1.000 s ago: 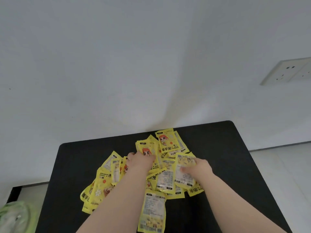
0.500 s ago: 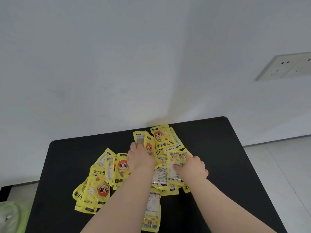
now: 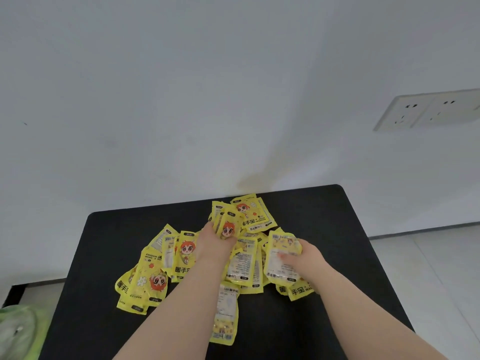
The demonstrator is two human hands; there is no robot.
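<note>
Yellow packets (image 3: 187,258) are lying in a loose heap on the middle of the black tabletop (image 3: 104,255). They are overlapping one another, some showing a red-haired cartoon figure and others the printed back.

The left hand (image 3: 214,242) is reaching into the far part of the heap. Its fingers are partly buried among the packets, and they appear to be curling round a cartoon packet (image 3: 228,229) that is standing tilted beside the knuckles.

The right hand (image 3: 305,255) is pinching a back-side packet (image 3: 279,266) at the right edge of the heap. The thumb is lying across its printed face and the other fingers are going behind it, so the packet is sitting raised above its neighbours.

Both forearms are coming in from the near edge, and a single packet (image 3: 225,315) is lying flat between them, nearest the camera.

A white wall (image 3: 181,100) is standing right behind the tabletop, carrying a socket plate (image 3: 428,110) on the right. A blurred green bag (image 3: 18,331) is showing at the lower left, beside the tabletop.
</note>
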